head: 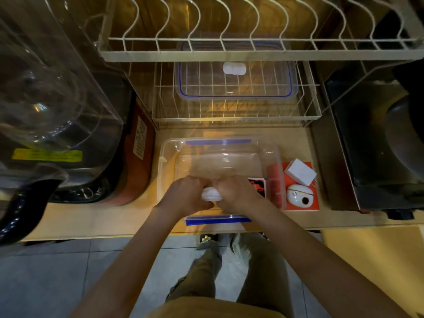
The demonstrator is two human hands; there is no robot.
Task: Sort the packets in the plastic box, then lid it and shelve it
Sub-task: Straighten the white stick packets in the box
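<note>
right now both hands are inside the plastic box (221,157) on the counter: left hand (187,195) and right hand (236,195) each pinch one white packet (210,195), probably to straighten it. red-black packet (258,185) lies at the box's right. lid (236,88) waits on the wire shelf (309,111), a white thing on it.

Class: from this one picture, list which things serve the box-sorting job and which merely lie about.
Belongs to the job:
plastic box
white packet, held by left hand and right hand
red-black packet
lid on the wire shelf

Lying about:
white charger
white earbud case
orange card
</note>
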